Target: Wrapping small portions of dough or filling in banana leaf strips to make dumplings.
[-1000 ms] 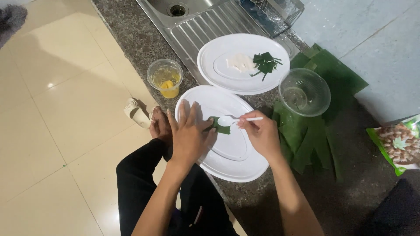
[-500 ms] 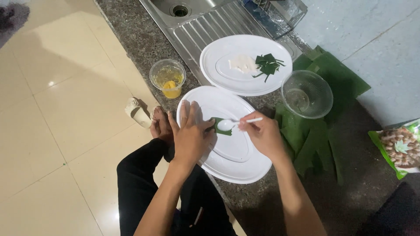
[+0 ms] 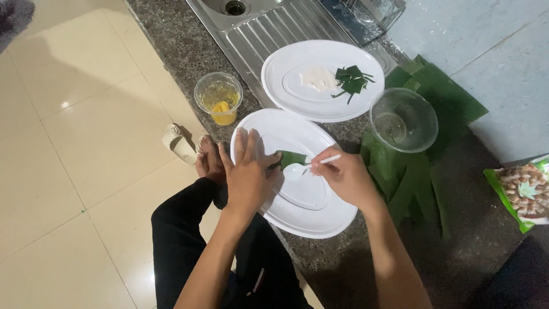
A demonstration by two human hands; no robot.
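The left hand [image 3: 247, 171] lies flat, fingers spread, pinning a green leaf piece [image 3: 291, 158] on the near white plate [image 3: 320, 220], while the right hand [image 3: 343, 174] pinches a white spoon [image 3: 306, 168] that touches the leaf.

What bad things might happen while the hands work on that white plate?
The near white oval plate juts past the dark stone counter edge; the left hand pressing on its outer side might tip it. The small white plastic spoon in the right hand might tear the green leaf piece.
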